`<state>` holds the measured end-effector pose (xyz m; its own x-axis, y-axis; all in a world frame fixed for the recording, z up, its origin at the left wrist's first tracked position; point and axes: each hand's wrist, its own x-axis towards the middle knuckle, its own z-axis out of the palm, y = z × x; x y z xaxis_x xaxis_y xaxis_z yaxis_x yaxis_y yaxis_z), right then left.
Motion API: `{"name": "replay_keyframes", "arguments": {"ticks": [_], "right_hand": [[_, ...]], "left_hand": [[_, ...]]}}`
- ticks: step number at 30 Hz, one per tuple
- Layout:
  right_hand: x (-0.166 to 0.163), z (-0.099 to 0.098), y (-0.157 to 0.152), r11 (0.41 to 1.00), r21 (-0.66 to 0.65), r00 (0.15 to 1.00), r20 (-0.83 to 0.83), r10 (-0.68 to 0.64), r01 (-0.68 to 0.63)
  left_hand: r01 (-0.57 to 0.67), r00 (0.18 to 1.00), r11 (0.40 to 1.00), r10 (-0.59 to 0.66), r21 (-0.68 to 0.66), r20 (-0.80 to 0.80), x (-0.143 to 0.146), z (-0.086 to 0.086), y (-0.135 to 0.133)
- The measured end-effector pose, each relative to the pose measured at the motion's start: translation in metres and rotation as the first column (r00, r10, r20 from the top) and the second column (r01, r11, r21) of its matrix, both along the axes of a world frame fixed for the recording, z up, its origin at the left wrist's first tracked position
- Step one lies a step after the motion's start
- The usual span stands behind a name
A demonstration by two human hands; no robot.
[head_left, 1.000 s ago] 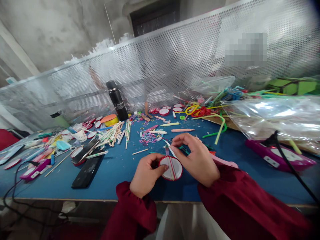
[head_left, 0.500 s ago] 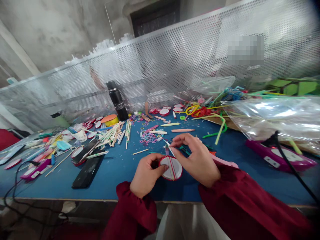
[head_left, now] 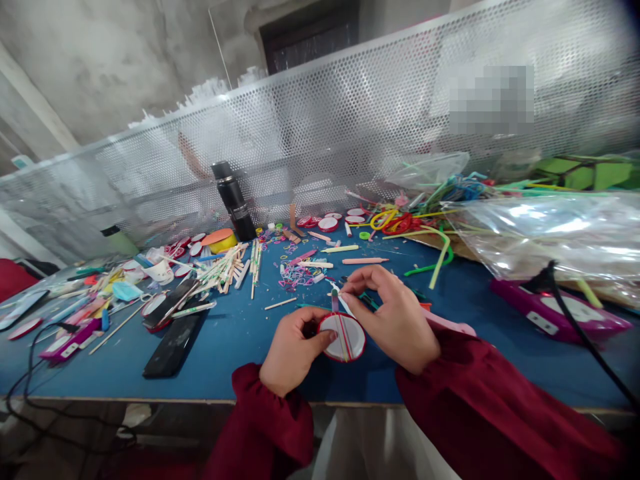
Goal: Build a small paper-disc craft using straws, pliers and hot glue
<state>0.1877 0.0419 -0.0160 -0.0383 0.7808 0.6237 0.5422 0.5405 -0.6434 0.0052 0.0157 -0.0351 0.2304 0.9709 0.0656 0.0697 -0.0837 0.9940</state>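
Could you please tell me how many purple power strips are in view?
2: the left purple power strip lies near the black cable, and the right purple power strip sits in front of the clear plastic. Others may be hidden.

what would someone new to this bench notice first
Probably the white, red-rimmed disc in the left hand, just below the picture's centre, with the right hand close beside it. Then the tall black bottle by the perforated metal screen, and the shiny clear plastic on the right.
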Motion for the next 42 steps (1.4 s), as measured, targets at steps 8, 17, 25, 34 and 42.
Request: {"name": "replay_keyframes", "arguments": {"ticks": [8, 17, 25, 34, 42], "right_hand": [[-0.0006, -0.0015, 0.0016, 1.0, -0.015, 1.0, -0.026, -0.006, 0.006], [0.0012, -0.0007, 0.0007, 1.0, -0.014, 1.0, 0.015, -0.006, 0.006], [0.0003, -0.0015, 0.0012, 1.0, -0.012, 1.0, 0.008, -0.004, 0.004], [0.0, -0.0001, -0.0006, 1.0, -0.029, 0.999, -0.04, 0.002, -0.003], [0.0014, -0.001, -0.0012, 1.0, -0.003, 1.0, -0.018, -0.021, 0.021]], "left_hand": [[0.005, 1.0, 1.0, -0.005, 0.003, -0.01, 0.0, 0.0011, -0.0007], [0.0, 1.0, 1.0, 0.0, 0.01, -0.007, -0.0005, -0.0008, -0.0001], [0.001, 1.0, 1.0, -0.001, 0.006, 0.0, -0.0002, 0.0006, -0.0007], [-0.015, 1.0, 1.0, 0.015, 0.015, 0.007, 0.0005, 0.0015, -0.0009], [-0.054, 0.998, 0.998, 0.054, 0.022, 0.02, -0.0002, 0.0025, -0.0008]]}}
